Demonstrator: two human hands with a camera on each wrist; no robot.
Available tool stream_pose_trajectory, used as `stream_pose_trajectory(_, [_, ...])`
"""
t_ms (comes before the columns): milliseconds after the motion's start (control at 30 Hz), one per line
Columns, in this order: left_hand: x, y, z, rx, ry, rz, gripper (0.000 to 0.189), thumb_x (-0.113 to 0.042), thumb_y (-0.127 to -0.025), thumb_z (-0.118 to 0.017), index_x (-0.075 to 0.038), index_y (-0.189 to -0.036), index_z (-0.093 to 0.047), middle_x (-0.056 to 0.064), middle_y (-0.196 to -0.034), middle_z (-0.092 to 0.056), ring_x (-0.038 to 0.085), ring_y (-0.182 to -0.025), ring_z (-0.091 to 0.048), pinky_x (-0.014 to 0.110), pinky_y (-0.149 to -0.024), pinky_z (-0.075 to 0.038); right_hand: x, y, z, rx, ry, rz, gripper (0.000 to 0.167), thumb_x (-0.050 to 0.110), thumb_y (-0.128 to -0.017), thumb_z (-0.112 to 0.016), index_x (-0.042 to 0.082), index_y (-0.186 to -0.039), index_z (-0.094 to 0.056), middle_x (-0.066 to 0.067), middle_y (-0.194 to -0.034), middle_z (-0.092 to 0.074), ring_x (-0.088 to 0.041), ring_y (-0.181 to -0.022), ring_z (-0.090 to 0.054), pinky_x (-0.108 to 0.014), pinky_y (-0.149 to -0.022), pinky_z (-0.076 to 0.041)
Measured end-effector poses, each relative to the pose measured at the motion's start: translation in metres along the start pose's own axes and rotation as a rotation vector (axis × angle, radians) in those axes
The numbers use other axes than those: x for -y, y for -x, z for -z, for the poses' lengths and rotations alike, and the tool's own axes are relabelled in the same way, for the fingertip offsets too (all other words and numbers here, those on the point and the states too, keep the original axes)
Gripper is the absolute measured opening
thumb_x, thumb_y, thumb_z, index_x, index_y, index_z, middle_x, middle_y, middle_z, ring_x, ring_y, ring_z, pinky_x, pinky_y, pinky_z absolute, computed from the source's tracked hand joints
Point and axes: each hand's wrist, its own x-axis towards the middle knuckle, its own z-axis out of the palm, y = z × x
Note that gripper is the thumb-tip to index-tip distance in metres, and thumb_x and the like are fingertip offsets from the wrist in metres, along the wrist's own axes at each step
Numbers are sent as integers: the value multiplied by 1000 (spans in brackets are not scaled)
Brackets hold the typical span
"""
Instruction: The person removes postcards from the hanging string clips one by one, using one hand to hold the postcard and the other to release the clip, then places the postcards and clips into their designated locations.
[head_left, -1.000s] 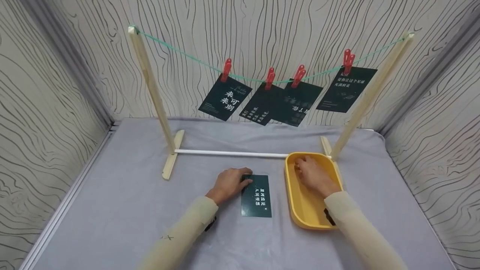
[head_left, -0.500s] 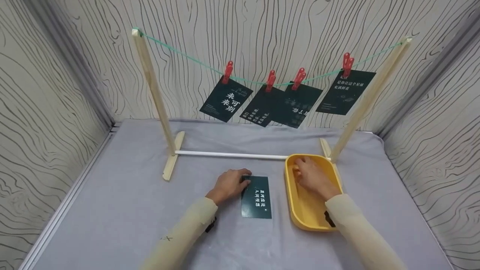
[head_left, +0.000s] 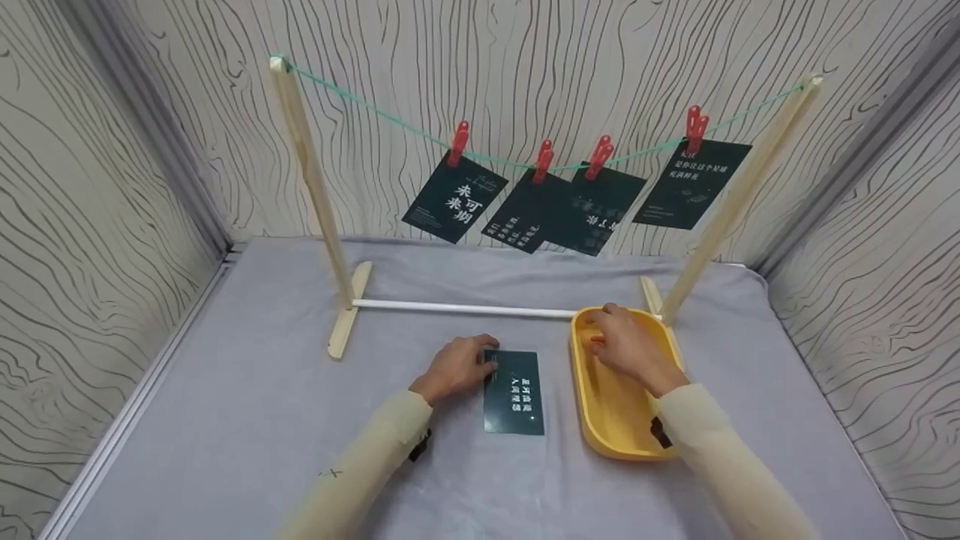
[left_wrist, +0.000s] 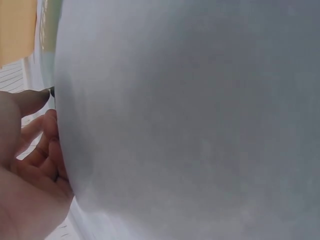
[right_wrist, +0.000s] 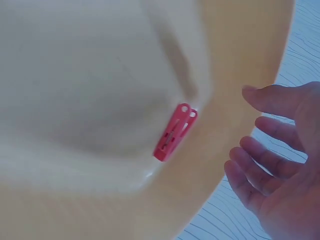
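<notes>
Inside one tub (head_left: 622, 420): one clip (right_wrist: 172, 134); right hand (head_left: 631, 349) near, fingers apart. Left hand (head_left: 454, 369) touches one card (head_left: 514, 401), grip unclear. Four cards (head_left: 454, 199) hang.

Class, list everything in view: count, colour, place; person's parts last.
Cloth: one, grey, below
Walls: three, whitish, around
Posts: two, beige, either side
Rod: one, white, between posts
String: one, green, atop posts
Tray: one, yellow, right side
Loose card: one, dark green, on cloth
Hanging cards: four, dark green, on string
Clips: five, red, four on string, one in tray
Devices: two, black, at wrists
Sleeves: two, cream, foreground
Left grip: one, bare, at loose card
Right grip: one, bare, over tray
</notes>
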Motion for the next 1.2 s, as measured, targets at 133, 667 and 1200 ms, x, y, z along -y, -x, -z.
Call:
stream_pose_trajectory(133, [0,-1,0,-21,26,-13,37,-19,-99,-72,-8,-134,-69,10,-104,-77,14,-81,-57,35,-79,-53,3,-1,9,-23,-32,-8,41,11,-96,-73,1,-134,-64,-21,-127,-67,-35,-111,-62,-55,-110,-53])
stream_pose_trajectory(667, [16,3,15,-116,207,24,31,-12,-98,-70,-1,-127,-70,-5,-68,-52,8,-61,-48,24,-58,-40,34,-12,25,-114,-172,-13,39,19,-100,-70,6,-136,-63,-19,-129,-68,-33,-106,-69,-25,-61,-62])
stream_pose_trajectory(1200, [15,3,23,-231,276,57,32,-25,-99,-74,-2,-121,-74,12,-99,-78,20,-88,-73,40,-80,-61,46,-14,29,-246,-174,42,35,23,-100,-71,7,-131,-67,-16,-127,-72,-35,-112,-70,-47,-94,-63])
